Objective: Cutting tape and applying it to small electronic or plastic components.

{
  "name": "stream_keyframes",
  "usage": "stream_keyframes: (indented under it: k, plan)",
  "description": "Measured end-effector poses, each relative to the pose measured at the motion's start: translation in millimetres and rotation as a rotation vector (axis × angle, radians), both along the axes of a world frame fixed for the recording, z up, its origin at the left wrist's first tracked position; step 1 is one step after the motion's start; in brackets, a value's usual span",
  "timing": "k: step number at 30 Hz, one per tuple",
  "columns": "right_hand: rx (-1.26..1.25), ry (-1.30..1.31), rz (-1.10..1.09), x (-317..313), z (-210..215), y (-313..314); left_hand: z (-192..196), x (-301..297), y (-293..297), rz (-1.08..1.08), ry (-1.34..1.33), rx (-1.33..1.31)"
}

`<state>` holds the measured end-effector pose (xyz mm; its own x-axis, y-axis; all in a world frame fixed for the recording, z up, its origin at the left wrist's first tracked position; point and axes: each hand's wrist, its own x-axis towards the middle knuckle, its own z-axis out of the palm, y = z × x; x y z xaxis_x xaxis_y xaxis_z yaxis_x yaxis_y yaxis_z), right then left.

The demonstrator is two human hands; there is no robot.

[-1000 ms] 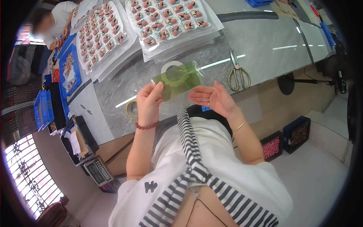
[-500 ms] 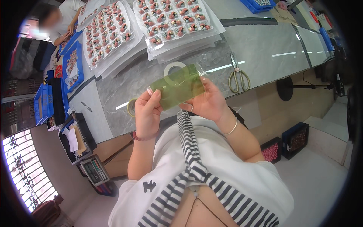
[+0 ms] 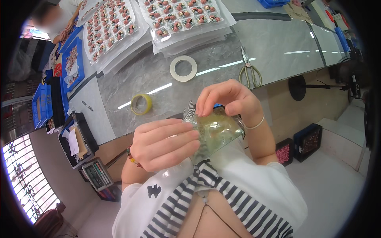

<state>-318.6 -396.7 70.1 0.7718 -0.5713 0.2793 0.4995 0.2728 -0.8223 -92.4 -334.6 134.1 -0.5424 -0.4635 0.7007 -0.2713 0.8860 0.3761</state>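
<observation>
Fingers (image 3: pixel 174 139) of both hands pinching crinkly clear green-tinted plastic bag (image 3: pixel 216 133) – right hand (image 3: pixel 228 99) at top edge

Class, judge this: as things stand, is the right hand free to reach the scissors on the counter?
Probably not yet. The right hand pinches the clear bag that the left hand also grips. The scissors lie apart on the counter, unblocked.

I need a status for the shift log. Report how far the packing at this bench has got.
Done: sheets of small red pieces lie filled and stacked on the grey table. In hand: the left hand holds a clear greenish plastic bag while the right hand pinches its top edge. Left: whether the bag is sealed cannot be told; the tape rolls and scissors lie apart on the table.
</observation>
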Motion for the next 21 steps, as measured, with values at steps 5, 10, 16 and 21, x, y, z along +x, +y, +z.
stream_keyframes:
  k: [5,10,16,21]
  plan:
    - [-0.213,0.144,-0.033,-14,15,-8,-4,4,0,0.023,0.011,-0.016]
    - [-0.382,0.216,-0.096,-22,34,-5,-9,7,-3,0.005,0.074,0.047]
    - [-0.595,0.3,-0.093,-16,43,-1,-16,6,-5,-0.013,0.126,0.125]
    - [-0.581,0.218,0.007,-10,33,-5,-24,6,-10,-0.064,0.18,0.159]
